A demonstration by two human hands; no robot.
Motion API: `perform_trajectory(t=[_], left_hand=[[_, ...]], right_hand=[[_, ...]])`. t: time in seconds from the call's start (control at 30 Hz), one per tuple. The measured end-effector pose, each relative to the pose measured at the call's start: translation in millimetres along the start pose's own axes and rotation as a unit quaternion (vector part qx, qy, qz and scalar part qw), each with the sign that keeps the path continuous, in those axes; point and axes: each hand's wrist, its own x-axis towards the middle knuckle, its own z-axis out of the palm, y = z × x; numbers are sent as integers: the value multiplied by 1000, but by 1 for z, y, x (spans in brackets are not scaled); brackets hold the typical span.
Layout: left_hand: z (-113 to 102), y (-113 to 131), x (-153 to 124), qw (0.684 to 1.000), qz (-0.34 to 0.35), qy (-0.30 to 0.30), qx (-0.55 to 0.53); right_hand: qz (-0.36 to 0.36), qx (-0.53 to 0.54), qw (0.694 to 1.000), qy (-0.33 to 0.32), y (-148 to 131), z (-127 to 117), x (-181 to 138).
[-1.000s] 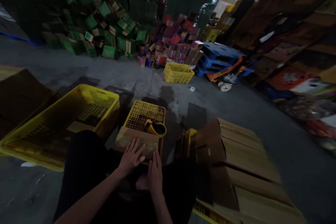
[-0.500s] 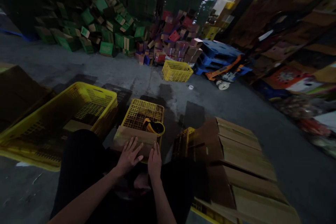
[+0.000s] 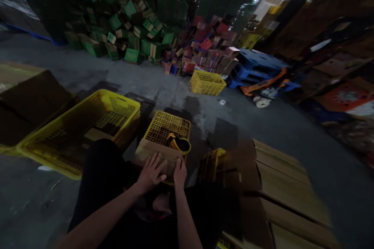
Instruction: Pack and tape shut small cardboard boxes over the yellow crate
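Observation:
A small brown cardboard box (image 3: pixel 159 151) rests on the near end of an upturned yellow plastic crate (image 3: pixel 166 124) in front of my knees. My left hand (image 3: pixel 151 173) lies on the box with its fingers stretched and spread. At the box's right end, my right hand (image 3: pixel 180 171) has its fingers bent over the corner. Just beyond the box, a yellow tape dispenser (image 3: pixel 178 144) with a dark inside sits on the crate.
A big yellow crate (image 3: pixel 125 103) with a flat cardboard piece inside stands to the left. Stacked cardboard boxes (image 3: pixel 289 183) stand at the right. Farther off are another yellow crate (image 3: pixel 207 82), blue pallets (image 3: pixel 260 60) on an orange pallet jack (image 3: pixel 264 85), and heaped green boxes (image 3: pixel 133 55).
The view has turned slightly left, so the scene sits farther right. My right fingers are more bent around the box's end; my left hand stays flat on it.

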Motion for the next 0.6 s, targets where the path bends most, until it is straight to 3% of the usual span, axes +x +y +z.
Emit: perform_trajectory(t=[0.37,0.6], left_hand=[[-3,-5,6,999,-45,16,27],[-11,-52,7,991,-117,40,45]], right_hand=[[55,-94,994,-19,-10,-6,-4],[47,-116,992,-24,-10,-8,-2]])
